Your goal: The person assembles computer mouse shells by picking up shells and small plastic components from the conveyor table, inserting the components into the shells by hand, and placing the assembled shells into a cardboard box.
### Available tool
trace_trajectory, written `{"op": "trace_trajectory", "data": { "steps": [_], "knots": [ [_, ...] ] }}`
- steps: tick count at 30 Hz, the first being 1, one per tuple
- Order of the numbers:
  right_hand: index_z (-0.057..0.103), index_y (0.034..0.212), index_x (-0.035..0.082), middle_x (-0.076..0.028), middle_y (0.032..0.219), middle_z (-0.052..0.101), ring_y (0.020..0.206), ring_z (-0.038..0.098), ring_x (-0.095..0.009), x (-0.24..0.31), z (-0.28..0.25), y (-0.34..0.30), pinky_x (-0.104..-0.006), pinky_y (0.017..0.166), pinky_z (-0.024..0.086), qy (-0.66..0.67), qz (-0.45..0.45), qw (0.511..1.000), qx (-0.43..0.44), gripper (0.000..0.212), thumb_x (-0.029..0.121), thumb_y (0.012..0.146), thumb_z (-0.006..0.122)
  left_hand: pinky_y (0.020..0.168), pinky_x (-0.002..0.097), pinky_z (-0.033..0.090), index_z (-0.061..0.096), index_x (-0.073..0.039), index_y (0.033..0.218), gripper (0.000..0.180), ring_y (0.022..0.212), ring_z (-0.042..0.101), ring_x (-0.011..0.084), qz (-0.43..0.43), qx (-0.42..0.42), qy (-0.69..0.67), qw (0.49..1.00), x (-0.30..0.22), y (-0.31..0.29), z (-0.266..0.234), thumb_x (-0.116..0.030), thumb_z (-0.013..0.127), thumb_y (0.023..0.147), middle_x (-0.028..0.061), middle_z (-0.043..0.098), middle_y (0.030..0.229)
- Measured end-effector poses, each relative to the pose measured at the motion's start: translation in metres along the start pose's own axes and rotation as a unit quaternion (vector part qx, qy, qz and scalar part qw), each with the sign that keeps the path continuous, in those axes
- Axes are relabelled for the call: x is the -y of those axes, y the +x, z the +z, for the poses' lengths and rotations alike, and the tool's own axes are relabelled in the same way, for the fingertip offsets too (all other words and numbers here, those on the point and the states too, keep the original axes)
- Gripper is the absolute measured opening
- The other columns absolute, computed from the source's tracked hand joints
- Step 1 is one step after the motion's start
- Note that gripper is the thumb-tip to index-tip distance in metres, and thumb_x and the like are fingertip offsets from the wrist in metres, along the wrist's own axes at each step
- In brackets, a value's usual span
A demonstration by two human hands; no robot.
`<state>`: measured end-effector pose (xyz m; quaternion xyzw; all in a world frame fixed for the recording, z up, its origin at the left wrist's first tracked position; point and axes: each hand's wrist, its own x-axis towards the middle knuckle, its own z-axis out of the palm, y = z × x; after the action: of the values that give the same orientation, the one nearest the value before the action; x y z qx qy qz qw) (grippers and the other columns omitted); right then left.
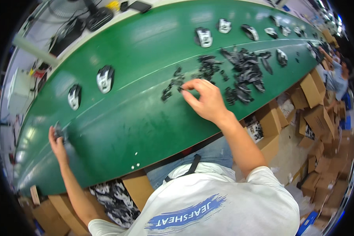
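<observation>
At the far left of the green table, my left hand (58,144) is closed around a dark grey, rounded shell (59,133), mostly shown from one side and slightly blurred. My right hand (205,99) is over the middle of the table with thumb and forefinger pinched on a small black plastic part (180,89). Just beyond those fingertips lies a loose scatter of small black parts (168,91). To their right sits a larger heap of curved black plastic pieces (246,70). Two black-and-white computer mouse shells (105,79) rest between my hands, farther back.
More mouse shells (203,37) stand spaced along the far side of the green table (118,129). Small white bits (135,165) lie near its front edge. Open cardboard boxes (269,122) with parts flank me below. A fan (98,17) stands at back left; another person (336,76) works at far right.
</observation>
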<state>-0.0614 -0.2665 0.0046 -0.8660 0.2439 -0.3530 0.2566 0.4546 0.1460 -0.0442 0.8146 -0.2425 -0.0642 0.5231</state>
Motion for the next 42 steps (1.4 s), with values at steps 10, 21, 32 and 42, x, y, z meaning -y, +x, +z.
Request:
{"op": "trace_trajectory", "data": {
  "steps": [10,21,32,42],
  "knots": [
    [0.077,0.114,0.006,-0.01,0.104,0.075,0.092,0.074,-0.024,0.018,0.01,-0.053,-0.0346,0.079,0.061,0.122,0.101,0.976,0.149,0.025,0.007,0.09,0.081,0.123,0.0529,0.031,0.038,-0.011,0.166,0.077,0.145,0.04,0.0429,0.028,0.056,0.367,0.928,-0.086,-0.191,0.081,-0.023,0.072,0.097,0.0241,0.044,0.157],
    [0.081,0.104,-0.001,-0.01,0.097,0.08,0.081,0.075,-0.017,0.049,0.002,-0.057,-0.0286,0.074,0.059,0.163,0.13,0.965,0.161,0.013,0.004,0.092,0.082,0.119,0.053,0.045,0.039,0.002,0.162,0.062,0.14,0.057,0.0407,-0.264,0.237,-0.646,0.676,-0.181,-0.238,0.163,-0.031,0.043,0.11,0.0269,0.047,0.161],
    [0.076,0.09,0.004,-0.005,0.078,0.075,0.065,0.068,-0.014,0.122,0.001,-0.047,-0.0301,0.064,0.05,0.226,-0.018,0.973,0.054,0.015,0.007,0.084,0.09,0.122,0.0588,0.042,0.037,0.001,0.165,0.075,0.149,0.047,0.0438,-0.266,0.26,-0.734,0.568,-0.242,-0.274,0.224,-0.026,0.038,0.095,0.0202,0.037,0.171],
    [0.075,0.087,0.002,-0.002,0.077,0.068,0.058,0.05,-0.004,0.123,-0.005,-0.074,-0.0241,0.049,0.039,0.303,0.114,0.938,0.124,0.013,0.009,0.092,0.084,0.119,0.0606,0.048,0.05,-0.03,0.149,0.056,0.148,0.047,0.0454,-0.005,0.214,-0.56,0.801,-0.237,-0.282,0.241,-0.027,0.077,0.1,0.0201,0.047,0.158]
  ]
}}
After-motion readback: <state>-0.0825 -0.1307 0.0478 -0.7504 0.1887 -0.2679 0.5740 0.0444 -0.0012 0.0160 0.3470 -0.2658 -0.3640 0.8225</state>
